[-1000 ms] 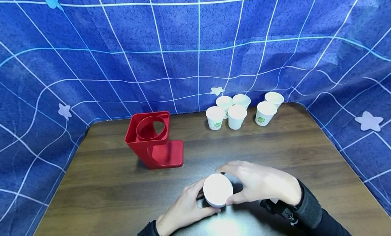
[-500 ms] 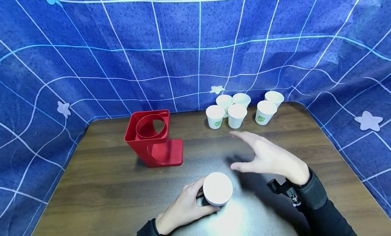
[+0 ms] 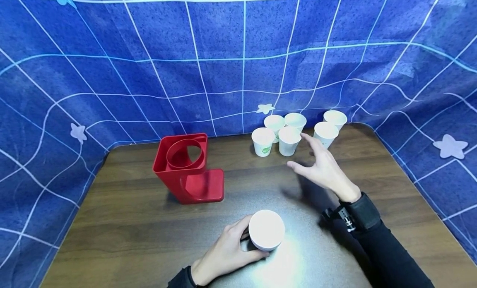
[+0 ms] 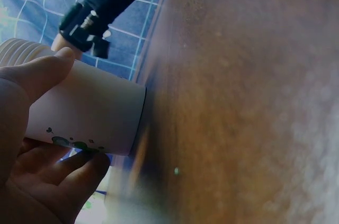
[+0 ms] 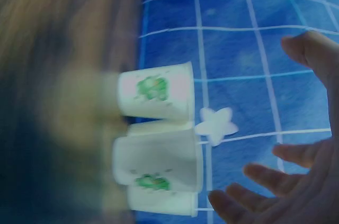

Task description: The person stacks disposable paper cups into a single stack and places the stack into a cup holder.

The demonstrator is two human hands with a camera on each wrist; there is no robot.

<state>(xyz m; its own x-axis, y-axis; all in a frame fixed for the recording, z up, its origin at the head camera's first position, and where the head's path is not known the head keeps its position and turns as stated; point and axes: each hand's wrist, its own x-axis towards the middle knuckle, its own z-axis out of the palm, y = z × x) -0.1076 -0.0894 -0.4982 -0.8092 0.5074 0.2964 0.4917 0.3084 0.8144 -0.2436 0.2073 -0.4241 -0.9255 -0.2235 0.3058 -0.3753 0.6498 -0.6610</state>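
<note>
My left hand (image 3: pixel 227 250) grips a stack of nested white paper cups (image 3: pixel 266 229) at the front of the table, mouths up. Several rims show on the stack (image 4: pixel 90 107) in the left wrist view, thumb on one side and fingers on the other. The right hand (image 3: pixel 324 166) reaches over the table with fingers and thumb spread, holding nothing. Its fingertips come close to a paper cup (image 3: pixel 289 143) in the front of the left-hand group. In the right wrist view, paper cups (image 5: pixel 156 91) with green prints stand in front of that hand's fingers.
More paper cups (image 3: pixel 262 143) stand in this group by the blue curtain (image 3: pixel 223 73). A pair of cups (image 3: pixel 325 133) is to their right, partly behind the right hand. A red plastic stand with a ring (image 3: pixel 203 186) sits left of centre on the wooden table (image 3: pixel 123 222).
The right hand has let go of the held stack and moved away toward the standing cups at the back. The left hand stays in place, gripping the stack.
</note>
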